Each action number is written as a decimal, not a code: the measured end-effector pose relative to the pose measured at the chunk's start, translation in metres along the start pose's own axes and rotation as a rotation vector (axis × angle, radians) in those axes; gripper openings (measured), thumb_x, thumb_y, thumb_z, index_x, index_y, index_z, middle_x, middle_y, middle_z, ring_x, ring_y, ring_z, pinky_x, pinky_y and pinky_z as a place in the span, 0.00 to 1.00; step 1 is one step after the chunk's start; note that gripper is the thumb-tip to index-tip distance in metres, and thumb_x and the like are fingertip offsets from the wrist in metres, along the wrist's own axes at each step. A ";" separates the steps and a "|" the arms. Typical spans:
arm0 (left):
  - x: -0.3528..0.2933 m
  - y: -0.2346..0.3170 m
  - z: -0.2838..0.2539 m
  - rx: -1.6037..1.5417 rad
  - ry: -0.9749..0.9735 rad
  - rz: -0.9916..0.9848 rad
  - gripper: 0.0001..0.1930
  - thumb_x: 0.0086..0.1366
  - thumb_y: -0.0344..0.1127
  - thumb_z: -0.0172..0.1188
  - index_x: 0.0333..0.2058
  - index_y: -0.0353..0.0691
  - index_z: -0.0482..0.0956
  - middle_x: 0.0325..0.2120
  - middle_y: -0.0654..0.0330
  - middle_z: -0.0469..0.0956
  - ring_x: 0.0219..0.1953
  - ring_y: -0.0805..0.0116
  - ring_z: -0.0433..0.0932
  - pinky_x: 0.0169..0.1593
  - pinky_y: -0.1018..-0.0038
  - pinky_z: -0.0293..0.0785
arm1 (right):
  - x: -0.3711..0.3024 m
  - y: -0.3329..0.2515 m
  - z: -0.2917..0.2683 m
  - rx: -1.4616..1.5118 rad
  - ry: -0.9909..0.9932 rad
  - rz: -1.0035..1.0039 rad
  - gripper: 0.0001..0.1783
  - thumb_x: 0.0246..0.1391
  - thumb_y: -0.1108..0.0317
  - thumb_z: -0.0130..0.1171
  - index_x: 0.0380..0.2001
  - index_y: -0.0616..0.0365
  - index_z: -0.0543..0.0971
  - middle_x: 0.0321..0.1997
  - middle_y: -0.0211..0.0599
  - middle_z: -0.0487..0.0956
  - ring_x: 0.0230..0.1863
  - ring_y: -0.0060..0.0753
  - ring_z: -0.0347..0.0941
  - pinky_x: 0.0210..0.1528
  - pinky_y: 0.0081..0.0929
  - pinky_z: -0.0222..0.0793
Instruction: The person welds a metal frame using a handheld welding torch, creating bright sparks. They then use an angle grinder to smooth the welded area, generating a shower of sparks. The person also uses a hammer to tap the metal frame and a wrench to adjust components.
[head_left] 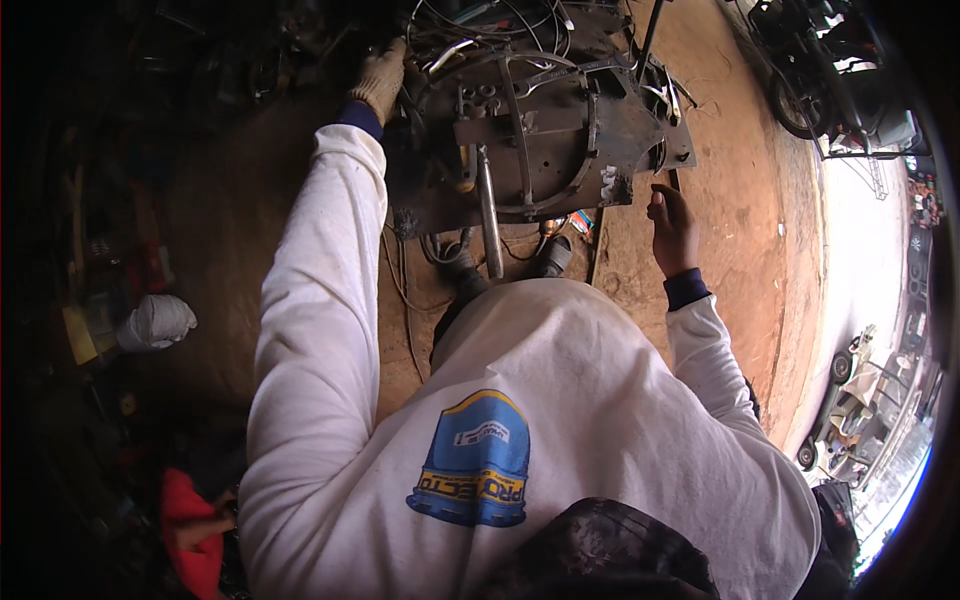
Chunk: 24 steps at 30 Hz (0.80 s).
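My left hand (380,82), in a pale knitted work glove, reaches to the far left edge of a dark metal worktable (425,205); its fingertips are lost in shadow, so its grip is unclear. Bare and loosely curled, my right hand (676,228) hangs off the table's right side, thumb and fingers apart, with nothing visible in it. On the table lies a curved metal frame (520,130) of bent bars with a flat crosspiece. A metal pipe (489,215) points from it toward me. Behind the frame rests a wrench (550,78).
Thin cables (500,22) tangle at the table's back. More cables (405,290) run across the brown floor (735,240) near my feet. A motorcycle (800,100) stands far right. Another person in red (190,530) is at lower left, near a white bundle (158,322).
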<state>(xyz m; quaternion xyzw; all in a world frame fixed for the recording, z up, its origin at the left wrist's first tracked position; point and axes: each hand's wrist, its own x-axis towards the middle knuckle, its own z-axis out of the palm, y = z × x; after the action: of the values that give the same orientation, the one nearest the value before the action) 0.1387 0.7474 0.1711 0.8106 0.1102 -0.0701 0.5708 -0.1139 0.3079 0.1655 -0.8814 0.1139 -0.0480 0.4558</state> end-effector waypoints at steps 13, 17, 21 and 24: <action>-0.123 0.025 -0.040 -0.202 0.237 0.092 0.22 0.70 0.41 0.61 0.58 0.38 0.72 0.48 0.56 0.77 0.47 0.66 0.79 0.51 0.70 0.77 | -0.012 0.029 -0.010 0.071 0.109 0.035 0.18 0.68 0.58 0.56 0.50 0.62 0.80 0.37 0.32 0.81 0.38 0.23 0.76 0.42 0.25 0.73; -0.177 -0.009 -0.041 -0.208 0.308 -0.009 0.21 0.71 0.40 0.60 0.58 0.38 0.72 0.49 0.55 0.77 0.49 0.63 0.80 0.52 0.69 0.79 | -0.010 0.033 -0.009 0.096 0.074 0.077 0.19 0.68 0.58 0.56 0.50 0.62 0.79 0.40 0.37 0.82 0.41 0.28 0.78 0.45 0.27 0.73; -0.213 -0.044 -0.034 -0.109 0.346 -0.054 0.17 0.70 0.39 0.62 0.54 0.38 0.77 0.47 0.57 0.79 0.49 0.68 0.79 0.52 0.72 0.77 | -0.005 0.043 -0.006 0.188 0.044 0.103 0.18 0.67 0.59 0.57 0.50 0.63 0.80 0.45 0.47 0.84 0.48 0.37 0.81 0.51 0.31 0.73; -0.226 -0.064 -0.030 0.211 0.372 0.044 0.17 0.69 0.42 0.61 0.52 0.39 0.79 0.49 0.54 0.81 0.51 0.61 0.80 0.55 0.68 0.75 | 0.002 0.054 -0.005 0.221 0.017 0.082 0.18 0.67 0.59 0.58 0.49 0.63 0.80 0.44 0.45 0.85 0.47 0.33 0.80 0.51 0.29 0.73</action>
<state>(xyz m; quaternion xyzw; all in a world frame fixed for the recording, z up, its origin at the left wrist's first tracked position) -0.0962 0.7744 0.1773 0.8671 0.1879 0.0820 0.4539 -0.1210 0.2730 0.1242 -0.8199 0.1478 -0.0492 0.5509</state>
